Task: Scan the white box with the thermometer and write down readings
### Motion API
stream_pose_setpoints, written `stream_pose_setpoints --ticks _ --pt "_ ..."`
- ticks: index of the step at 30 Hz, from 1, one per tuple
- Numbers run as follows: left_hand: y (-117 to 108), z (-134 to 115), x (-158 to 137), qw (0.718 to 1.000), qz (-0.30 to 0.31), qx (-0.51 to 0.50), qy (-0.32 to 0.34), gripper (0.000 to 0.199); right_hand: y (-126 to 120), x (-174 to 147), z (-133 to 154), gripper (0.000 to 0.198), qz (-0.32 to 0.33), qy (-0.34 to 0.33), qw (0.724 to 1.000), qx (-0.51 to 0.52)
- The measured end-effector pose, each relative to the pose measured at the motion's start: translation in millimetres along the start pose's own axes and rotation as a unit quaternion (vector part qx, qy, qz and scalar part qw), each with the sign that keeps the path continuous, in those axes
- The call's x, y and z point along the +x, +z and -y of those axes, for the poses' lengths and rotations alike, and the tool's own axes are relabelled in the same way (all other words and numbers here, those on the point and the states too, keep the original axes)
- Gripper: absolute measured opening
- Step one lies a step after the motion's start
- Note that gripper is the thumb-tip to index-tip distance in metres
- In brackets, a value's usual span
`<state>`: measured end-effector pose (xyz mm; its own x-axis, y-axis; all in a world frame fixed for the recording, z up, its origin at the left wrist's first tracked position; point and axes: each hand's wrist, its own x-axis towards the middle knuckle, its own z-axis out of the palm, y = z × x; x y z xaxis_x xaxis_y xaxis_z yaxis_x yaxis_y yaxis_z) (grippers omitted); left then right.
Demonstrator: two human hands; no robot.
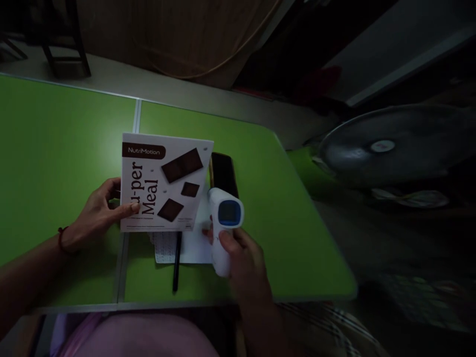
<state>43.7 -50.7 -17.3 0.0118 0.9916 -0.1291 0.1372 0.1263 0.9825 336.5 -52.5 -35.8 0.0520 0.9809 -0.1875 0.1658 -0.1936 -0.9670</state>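
My left hand [106, 210] grips a white box [174, 198] at its left edge, thumb on the front and fingers behind. Brown chocolate-like pieces and the words "NutriMotion" and "Meal" are printed on that face, which is turned toward me. In my right hand [243, 253] is a white infrared thermometer [223, 230], held by its handle with its dark, blue-framed screen facing me. It stands just right of the box. Below them a sheet of paper [199, 250] lies on the table, partly covered by the box. A black pen [177, 263] rests across the paper's lower edge.
A smartphone [223, 171] lies beyond the thermometer on the green folding table [293, 248]. The table's metal seam [121, 277] runs left of the paper. To the right stands a large round metal lid or tray [353, 144]. A dark chair or stool [67, 59] is at the far left.
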Motion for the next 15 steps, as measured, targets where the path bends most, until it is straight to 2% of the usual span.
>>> stream_pose_setpoints --ticks 2,5,8,11,15 --pt "-1 0 1 1.000 -0.001 -0.014 0.015 0.055 -5 7 -5 0.049 -0.012 0.000 0.998 -0.062" --pt "-8 1 7 0.998 -0.031 -0.023 0.045 0.054 -8 18 -17 0.060 -0.044 -0.052 0.981 -0.184" --pt "-21 6 17 0.992 -0.095 -0.009 0.086 0.055 -9 26 -33 0.068 -0.086 -0.112 0.942 -0.306" --pt "-36 13 27 0.980 -0.151 0.018 0.131 0.058 -9 29 -47 0.069 -0.100 -0.153 0.900 -0.396" --pt "-49 21 37 0.972 -0.162 0.062 0.158 0.057 -9 29 -50 0.056 -0.086 -0.227 0.852 -0.463"
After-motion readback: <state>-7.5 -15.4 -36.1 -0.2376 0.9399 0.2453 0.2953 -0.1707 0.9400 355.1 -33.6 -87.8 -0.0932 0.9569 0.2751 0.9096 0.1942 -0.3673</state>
